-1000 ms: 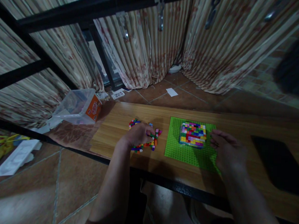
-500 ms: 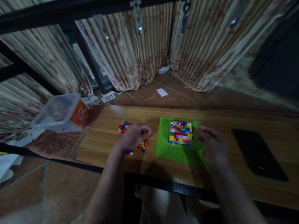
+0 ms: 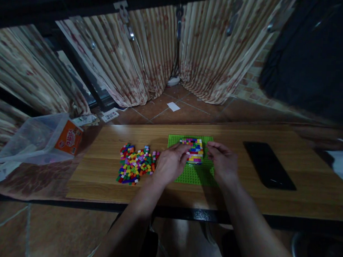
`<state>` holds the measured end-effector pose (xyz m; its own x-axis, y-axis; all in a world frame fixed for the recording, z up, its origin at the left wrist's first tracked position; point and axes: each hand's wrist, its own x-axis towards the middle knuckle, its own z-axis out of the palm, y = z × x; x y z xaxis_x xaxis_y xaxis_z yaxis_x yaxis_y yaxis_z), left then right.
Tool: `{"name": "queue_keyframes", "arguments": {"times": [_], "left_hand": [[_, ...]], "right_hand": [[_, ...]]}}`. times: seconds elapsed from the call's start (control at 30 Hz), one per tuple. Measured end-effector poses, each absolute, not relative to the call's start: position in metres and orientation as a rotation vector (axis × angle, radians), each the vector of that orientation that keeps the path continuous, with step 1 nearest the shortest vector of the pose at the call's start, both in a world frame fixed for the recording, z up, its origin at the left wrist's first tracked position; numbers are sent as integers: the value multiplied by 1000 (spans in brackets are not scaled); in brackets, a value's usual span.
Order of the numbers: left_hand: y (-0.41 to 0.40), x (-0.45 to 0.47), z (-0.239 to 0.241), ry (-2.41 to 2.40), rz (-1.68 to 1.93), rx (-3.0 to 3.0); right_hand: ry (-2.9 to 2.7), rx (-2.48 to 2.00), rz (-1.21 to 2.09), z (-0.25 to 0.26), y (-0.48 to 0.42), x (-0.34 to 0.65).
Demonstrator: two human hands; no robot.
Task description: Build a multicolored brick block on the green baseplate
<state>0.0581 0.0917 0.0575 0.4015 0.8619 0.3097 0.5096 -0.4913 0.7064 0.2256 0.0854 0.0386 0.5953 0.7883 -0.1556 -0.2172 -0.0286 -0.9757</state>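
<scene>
Wood-grain planking in warm brown makes up the tabletop (image 3: 256,204), a long surface with a black front edge (image 3: 202,215). Beyond it, striped curtains (image 3: 151,56) with reddish blotches hang to a floor (image 3: 72,233) of brown tiles, where a white slip of paper (image 3: 173,106) lies. Off the left end of the tabletop sits a clear plastic bin (image 3: 33,136) with an orange label (image 3: 70,138); at the upper right, a dark cloth (image 3: 311,62) hangs before a brick-patterned wall (image 3: 252,75).

On the tabletop, a green studded baseplate (image 3: 193,177) carries a low, multicoloured block of toy bricks (image 3: 198,152), built near the middle of its far half. Loose toy bricks (image 3: 136,163) are spread to the left of the baseplate, and a flat black slab (image 3: 267,165) lies well to the right.

Both forearms reach in from the near edge. The left hand (image 3: 171,164) arches over the left part of the block, knuckles up, fingertips bunched above the top layer; whether they grasp a brick or touch the block cannot be told. The right hand (image 3: 222,162) hangs just beside the block's right side, fingers curled and tips drawn near the thumb; whether anything is pinched there is too small to tell.
</scene>
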Motion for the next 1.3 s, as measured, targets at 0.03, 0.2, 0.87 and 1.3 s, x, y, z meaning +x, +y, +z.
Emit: {"name": "queue_keyframes", "arguments": {"times": [0.03, 0.2, 0.87, 1.3], "left_hand": [[92, 61, 57, 1185, 899, 2176], [97, 76, 58, 1219, 805, 2333], [102, 86, 66, 1244, 639, 2637], [99, 94, 54, 1258, 795, 2489]], "right_hand": [[-539, -1372, 873, 38, 86, 225], [-561, -1364, 884, 39, 86, 224], [-601, -1374, 895, 38, 85, 226], [-604, -1354, 911, 39, 84, 226]]}}
